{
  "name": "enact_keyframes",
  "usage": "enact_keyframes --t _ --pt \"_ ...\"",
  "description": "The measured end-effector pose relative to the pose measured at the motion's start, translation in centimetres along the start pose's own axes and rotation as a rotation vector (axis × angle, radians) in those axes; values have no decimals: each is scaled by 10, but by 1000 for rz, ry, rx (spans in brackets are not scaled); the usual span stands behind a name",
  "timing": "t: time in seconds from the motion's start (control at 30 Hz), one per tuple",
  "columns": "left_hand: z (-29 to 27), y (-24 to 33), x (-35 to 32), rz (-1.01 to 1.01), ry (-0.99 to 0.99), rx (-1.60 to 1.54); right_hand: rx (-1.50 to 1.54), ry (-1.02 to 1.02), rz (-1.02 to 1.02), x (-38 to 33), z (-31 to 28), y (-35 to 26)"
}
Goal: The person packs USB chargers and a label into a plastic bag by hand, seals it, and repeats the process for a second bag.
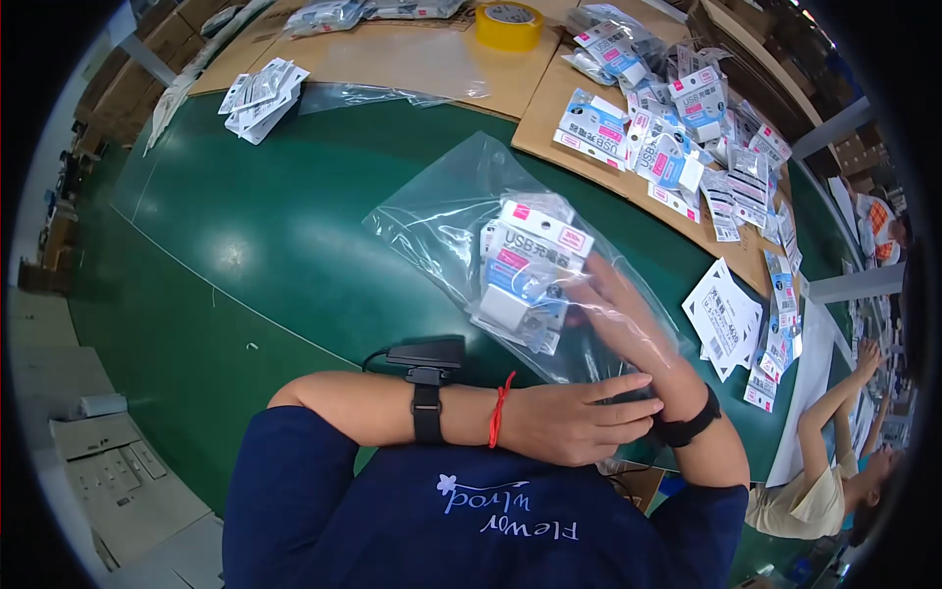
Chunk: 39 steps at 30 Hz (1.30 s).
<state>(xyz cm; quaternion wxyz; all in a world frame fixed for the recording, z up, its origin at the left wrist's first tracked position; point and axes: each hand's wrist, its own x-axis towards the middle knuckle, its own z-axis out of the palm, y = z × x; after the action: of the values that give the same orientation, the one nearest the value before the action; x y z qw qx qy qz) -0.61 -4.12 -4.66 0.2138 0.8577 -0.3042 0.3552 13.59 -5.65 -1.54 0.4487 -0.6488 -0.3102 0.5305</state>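
A large clear plastic bag [422,221] lies over the green table in front of me. My right hand [610,299] reaches inside it, seen through the film, with its fingers closed on a stack of blister-packed USB chargers [535,257]. White, pink and blue header cards face up on these packs, and the lower ones are partly hidden. My left hand [579,417] crosses to my right wrist, its fingers bent over the bag's mouth there. The film under those fingers is hard to make out.
A heap of similar charger packs [672,147] covers cardboard at the right. Printed white sheets [723,316] lie below it. More packs [263,101] sit at far left, and a yellow tape roll [508,26] stands at the back. Another person [824,461] works at the right.
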Motion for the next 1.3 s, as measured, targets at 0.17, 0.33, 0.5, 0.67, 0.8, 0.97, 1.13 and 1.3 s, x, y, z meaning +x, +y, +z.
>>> enact_keyframes --t 0.17,0.33,0.5,0.67,0.8,0.97,1.13,1.3 --pt "7 6 0 18 -16 -89 214 1 10 2 18 12" --pt "20 18 10 168 9 -142 413 36 -58 35 64 7" --pt "-5 8 14 220 24 -122 271 -47 -108 53 70 5" --pt "-89 -44 -13 -579 11 81 -965 244 -811 19 18 22" --pt "-82 -71 -54 -870 -426 513 -519 -75 -97 -36 -13 21" --pt "-89 -74 -61 -875 -515 628 -336 3 42 -87 -50 38" --pt "-75 -65 -42 -812 -461 646 -503 110 96 -146 -96 49" --pt "-42 -32 -2 -562 -627 189 -1417 1340 -521 -157 -171 60"
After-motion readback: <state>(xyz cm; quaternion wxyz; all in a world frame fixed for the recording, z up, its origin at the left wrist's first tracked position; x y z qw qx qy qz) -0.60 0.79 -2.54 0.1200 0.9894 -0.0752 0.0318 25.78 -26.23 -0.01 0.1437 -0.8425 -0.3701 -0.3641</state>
